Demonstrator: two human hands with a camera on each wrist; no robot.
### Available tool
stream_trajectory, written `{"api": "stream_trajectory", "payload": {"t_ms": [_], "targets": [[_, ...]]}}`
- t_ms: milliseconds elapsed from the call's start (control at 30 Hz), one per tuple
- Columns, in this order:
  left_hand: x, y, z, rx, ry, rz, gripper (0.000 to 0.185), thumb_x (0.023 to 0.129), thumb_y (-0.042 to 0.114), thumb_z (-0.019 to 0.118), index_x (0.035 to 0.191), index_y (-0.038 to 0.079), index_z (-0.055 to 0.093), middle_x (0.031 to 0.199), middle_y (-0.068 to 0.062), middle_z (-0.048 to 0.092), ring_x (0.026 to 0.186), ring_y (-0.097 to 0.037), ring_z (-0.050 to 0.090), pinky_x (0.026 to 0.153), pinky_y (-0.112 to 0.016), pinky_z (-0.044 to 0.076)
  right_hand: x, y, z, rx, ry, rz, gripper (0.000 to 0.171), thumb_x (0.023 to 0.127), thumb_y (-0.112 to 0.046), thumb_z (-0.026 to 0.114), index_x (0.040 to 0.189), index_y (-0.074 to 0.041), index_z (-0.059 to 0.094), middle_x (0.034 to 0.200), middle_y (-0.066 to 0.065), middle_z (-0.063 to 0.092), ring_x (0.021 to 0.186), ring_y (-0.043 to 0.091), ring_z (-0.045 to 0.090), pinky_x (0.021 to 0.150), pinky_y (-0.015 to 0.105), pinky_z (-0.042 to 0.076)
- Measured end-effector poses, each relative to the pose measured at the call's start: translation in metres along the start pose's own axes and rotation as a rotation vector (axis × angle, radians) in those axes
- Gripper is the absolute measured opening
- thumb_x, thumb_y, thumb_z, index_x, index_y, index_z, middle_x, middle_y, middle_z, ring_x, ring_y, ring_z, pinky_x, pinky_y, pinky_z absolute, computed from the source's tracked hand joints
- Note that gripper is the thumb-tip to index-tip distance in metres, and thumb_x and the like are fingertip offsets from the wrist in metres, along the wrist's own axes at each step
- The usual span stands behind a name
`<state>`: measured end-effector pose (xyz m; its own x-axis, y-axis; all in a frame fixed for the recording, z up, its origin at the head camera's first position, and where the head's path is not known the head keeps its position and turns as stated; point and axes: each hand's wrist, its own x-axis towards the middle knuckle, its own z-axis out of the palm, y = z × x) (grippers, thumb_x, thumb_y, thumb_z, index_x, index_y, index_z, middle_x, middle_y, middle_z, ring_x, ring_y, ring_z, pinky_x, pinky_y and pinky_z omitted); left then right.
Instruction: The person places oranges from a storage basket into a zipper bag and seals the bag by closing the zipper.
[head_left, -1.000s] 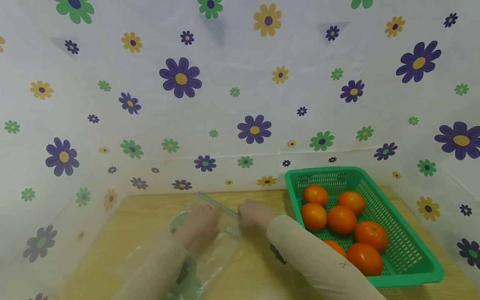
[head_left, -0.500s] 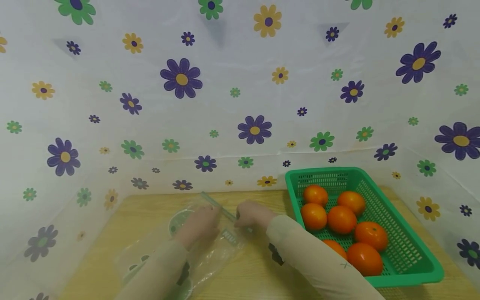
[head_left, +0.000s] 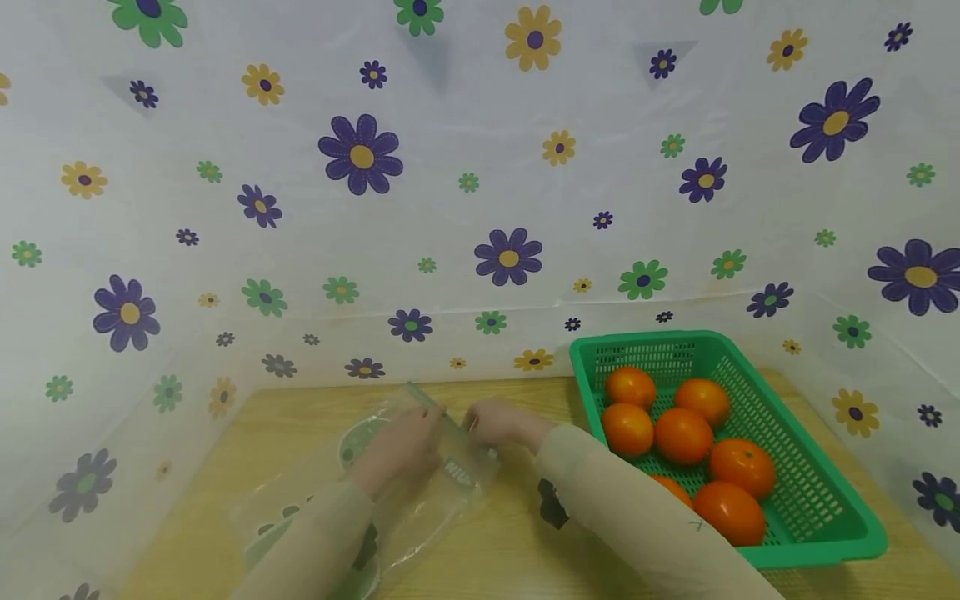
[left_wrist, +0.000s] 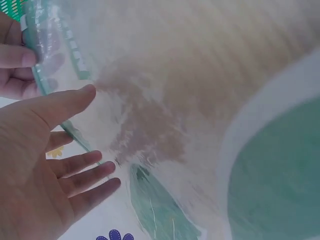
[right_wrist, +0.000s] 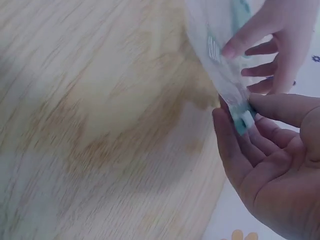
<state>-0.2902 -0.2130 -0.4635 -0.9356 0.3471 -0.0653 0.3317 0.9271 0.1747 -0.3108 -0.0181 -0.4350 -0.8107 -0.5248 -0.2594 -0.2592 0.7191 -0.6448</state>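
Bag (head_left: 420,475) of clear plastic with green print, lying flat on the table (head_left: 525,550), zip edge toward twelve o'clock. Pinched at the zip slider by the right hand (head_left: 491,423), thumb and forefinger closed on the green strip (right_wrist: 240,112). Steadied at nine o'clock of that pinch by the left hand (head_left: 405,442), fingers straight and relaxed against the film (left_wrist: 75,100). Green basket (head_left: 825,533) of orange fruit (head_left: 682,436) at three o'clock, well apart. Likely risk: thin film buckling or slipping under the flat hand, leaving the zip jammed or the slider pulled off.
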Motion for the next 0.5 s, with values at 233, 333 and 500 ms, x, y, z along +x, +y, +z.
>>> {"api": "stream_trajectory", "payload": {"t_ms": [233,333,500], "targets": [[0.004,0.000,-0.003,0.014,0.047,0.028,0.077,0.093,0.030,0.080,0.156,0.002,0.047,0.153,-0.025,0.055,0.139,-0.046,0.056,0.115,-0.060,0.048,-0.004,0.000,-0.009,0.265,-0.014,0.050,0.027,0.093,-0.006,0.066,0.117,0.004,0.074,0.102,0.011,0.075,0.084,0.017,0.066,0.073,0.027,0.057],[0.004,0.002,-0.007,0.049,0.095,0.064,0.076,0.091,0.029,0.082,0.153,0.000,0.050,0.148,-0.025,0.058,0.135,-0.044,0.059,0.113,-0.058,0.050,-0.008,-0.001,-0.010,0.353,-0.018,0.073,0.024,0.092,-0.010,0.068,0.110,0.003,0.075,0.093,0.006,0.073,0.080,0.015,0.065,0.068,0.024,0.056],[0.002,0.004,-0.011,0.102,0.177,0.126,0.073,0.090,0.032,0.084,0.147,-0.001,0.055,0.142,-0.021,0.061,0.131,-0.041,0.062,0.110,-0.057,0.053,-0.014,-0.003,-0.012,0.513,0.000,0.098,0.023,0.093,-0.007,0.062,0.108,0.008,0.072,0.085,0.003,0.069,0.073,0.013,0.062,0.063,0.021,0.055]]}}
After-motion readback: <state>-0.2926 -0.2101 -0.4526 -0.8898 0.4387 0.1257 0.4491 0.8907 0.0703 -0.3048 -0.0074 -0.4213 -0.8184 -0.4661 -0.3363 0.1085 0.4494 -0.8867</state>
